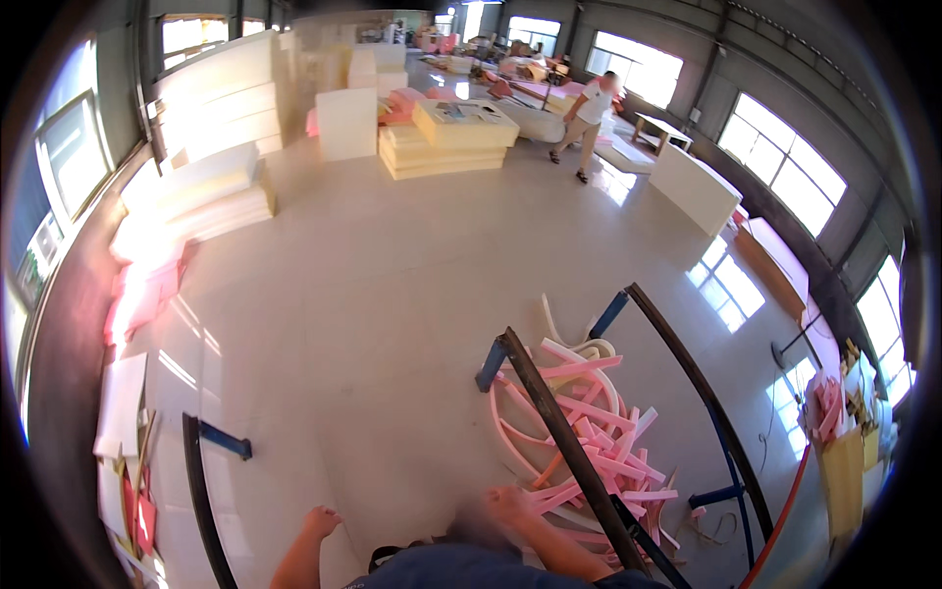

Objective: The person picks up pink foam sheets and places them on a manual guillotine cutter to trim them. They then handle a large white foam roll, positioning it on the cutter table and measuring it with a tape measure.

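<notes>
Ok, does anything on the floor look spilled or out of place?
Yes: pink and white strips lie in a loose tangle on the floor, beneath and beside a dark metal bar right of centre. That looks untidy against the stacked pale yellow blocks farther back, though it may be deliberate.

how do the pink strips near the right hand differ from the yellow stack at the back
The pink strips are long and narrow; the yellow stack is made of broad, thick blocks. The pink strips lie in a loose tangle; the yellow stack is neatly layered. Both rest on the floor.
</notes>
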`<act>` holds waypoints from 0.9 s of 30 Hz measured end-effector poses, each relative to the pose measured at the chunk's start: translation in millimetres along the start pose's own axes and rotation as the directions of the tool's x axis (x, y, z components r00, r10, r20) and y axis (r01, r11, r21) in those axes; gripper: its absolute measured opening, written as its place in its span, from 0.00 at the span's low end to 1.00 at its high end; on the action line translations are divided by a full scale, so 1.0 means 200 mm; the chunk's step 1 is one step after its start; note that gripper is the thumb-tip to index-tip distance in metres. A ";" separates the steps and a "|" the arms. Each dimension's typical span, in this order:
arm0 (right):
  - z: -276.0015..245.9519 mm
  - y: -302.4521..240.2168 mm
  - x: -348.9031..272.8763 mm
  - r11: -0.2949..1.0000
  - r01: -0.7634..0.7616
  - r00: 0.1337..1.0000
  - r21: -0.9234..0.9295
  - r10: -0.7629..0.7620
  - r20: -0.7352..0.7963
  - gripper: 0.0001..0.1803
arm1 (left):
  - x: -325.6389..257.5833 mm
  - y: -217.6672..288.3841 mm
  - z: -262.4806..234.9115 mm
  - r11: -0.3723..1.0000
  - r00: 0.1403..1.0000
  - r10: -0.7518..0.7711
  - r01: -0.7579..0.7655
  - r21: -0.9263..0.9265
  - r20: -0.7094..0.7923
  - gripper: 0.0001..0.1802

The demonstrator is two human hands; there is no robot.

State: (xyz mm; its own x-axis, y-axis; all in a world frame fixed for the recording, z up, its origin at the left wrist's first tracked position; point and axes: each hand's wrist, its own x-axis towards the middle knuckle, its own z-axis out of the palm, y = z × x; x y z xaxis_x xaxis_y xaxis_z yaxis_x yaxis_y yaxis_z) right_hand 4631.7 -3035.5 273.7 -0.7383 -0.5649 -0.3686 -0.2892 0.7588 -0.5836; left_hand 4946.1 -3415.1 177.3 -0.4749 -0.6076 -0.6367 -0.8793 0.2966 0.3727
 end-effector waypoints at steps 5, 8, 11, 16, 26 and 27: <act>-0.19 0.06 0.40 0.989 -0.138 0.988 -0.058 0.134 -0.072 0.16 | 0.42 0.83 -0.18 0.978 0.981 0.193 -0.193 -0.074 -0.006 0.26; -0.29 0.07 0.75 0.986 -0.164 0.985 -0.011 0.163 -0.051 0.15 | 0.66 1.18 -0.27 0.952 0.950 0.307 -0.307 -0.020 0.056 0.27; -0.36 0.04 1.15 0.990 -0.100 0.987 -0.101 0.086 -0.136 0.14 | 0.84 1.40 -0.42 0.908 0.907 0.409 -0.416 0.053 0.105 0.27; -0.71 -0.16 1.76 0.970 0.145 0.983 -0.196 -0.163 -0.080 0.12 | 1.20 1.36 -0.60 0.672 0.734 0.672 -0.660 0.334 0.099 0.21; -0.87 -0.30 2.68 0.965 -0.174 0.984 -0.195 0.164 -0.067 0.17 | 1.91 1.09 -1.03 0.500 0.815 0.286 -0.575 0.647 0.503 0.19; -0.87 -0.31 2.73 0.977 -0.103 0.994 -0.184 0.094 -0.057 0.17 | 2.01 1.08 -1.08 0.528 0.817 0.275 -0.569 0.630 0.507 0.21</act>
State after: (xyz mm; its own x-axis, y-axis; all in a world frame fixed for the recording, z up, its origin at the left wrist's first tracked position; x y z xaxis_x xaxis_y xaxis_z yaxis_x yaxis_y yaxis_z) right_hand 4140.6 -3334.6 234.9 -0.7959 -0.4718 -0.3794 -0.3193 0.8595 -0.3991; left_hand 4572.9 -3754.2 147.7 -0.6486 -0.0414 -0.7600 -0.2183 0.9667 0.1337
